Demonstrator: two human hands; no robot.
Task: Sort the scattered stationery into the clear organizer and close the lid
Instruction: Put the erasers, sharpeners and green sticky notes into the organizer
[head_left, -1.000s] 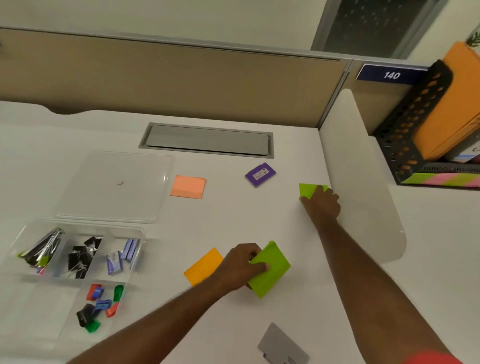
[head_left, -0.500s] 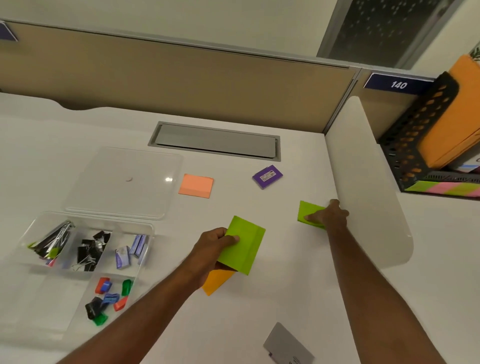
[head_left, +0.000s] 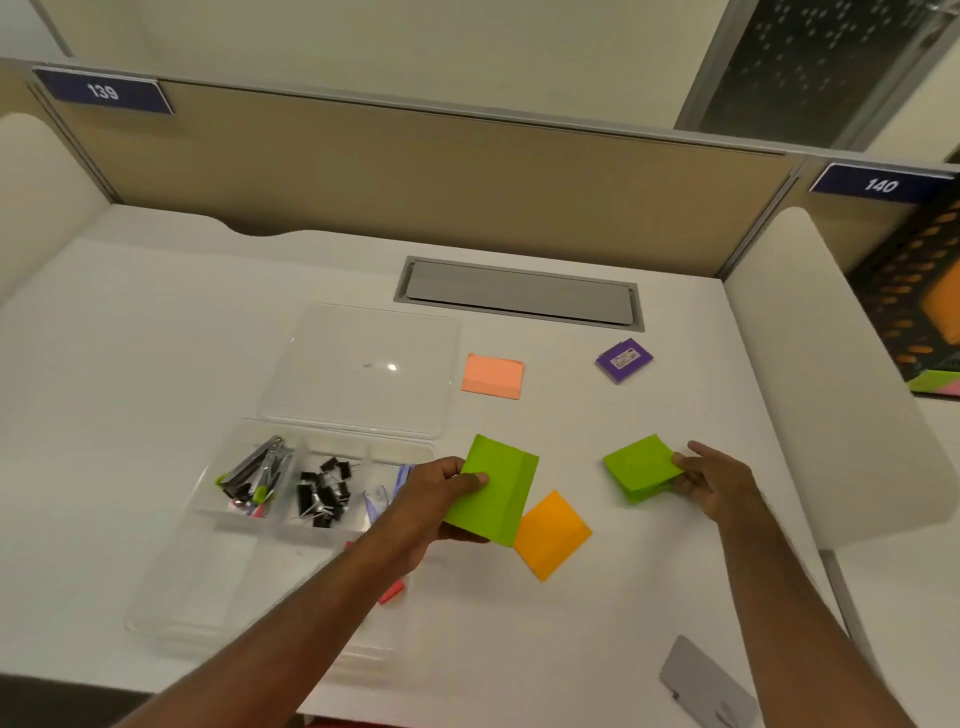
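Pinching light, floppy green pads by their edges, the left hand (head_left: 436, 499) holds one pad (head_left: 493, 491) and the right hand (head_left: 714, 480) grips another pad (head_left: 641, 465), fingers closed.

Two bare forearms, no sleeves, watch or rings; left hand (head_left: 436, 499), right hand (head_left: 719, 480).

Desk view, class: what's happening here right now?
A person is gathering sticky notes. The left hand holds one green pad beside the clear organizer; the right hand holds another green pad. An orange pad, a peach pad and the lid lie on the desk.
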